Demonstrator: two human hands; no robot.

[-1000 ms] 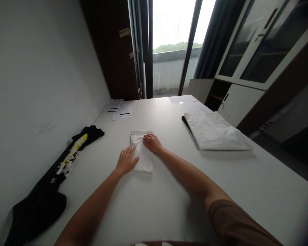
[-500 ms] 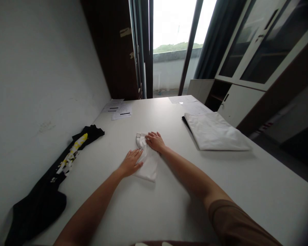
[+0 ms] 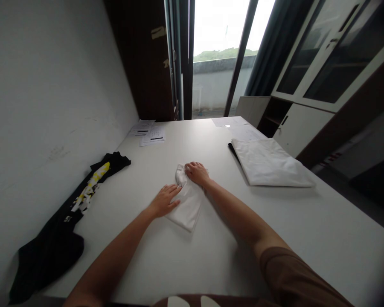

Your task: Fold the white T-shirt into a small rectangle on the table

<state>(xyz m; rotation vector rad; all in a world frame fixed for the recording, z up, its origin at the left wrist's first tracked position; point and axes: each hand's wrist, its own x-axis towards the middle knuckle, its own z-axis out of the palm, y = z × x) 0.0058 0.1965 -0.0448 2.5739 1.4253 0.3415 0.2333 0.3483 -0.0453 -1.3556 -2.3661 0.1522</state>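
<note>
A folded white garment (image 3: 188, 204) lies on the white table in front of me, narrower and bunched at its far end. My left hand (image 3: 165, 201) rests flat on its left edge, fingers stretched out and thumb apart. At the far right part of the garment, my right hand (image 3: 197, 173) has its fingers bent over the fabric, gripping it. The right fingertips and the cloth under that palm are hidden.
Along the wall at left lies a black garment (image 3: 51, 251) with a yellow and white print. A larger folded white cloth (image 3: 272, 164) sits on something black at right. Paper sheets (image 3: 152, 135) lie at the far left, with more papers (image 3: 240, 128) at the far right.
The far end of the white garment has shifted right together with my right hand, so the garment now lies more slanted. My left hand stays nearly in place on it.
</note>
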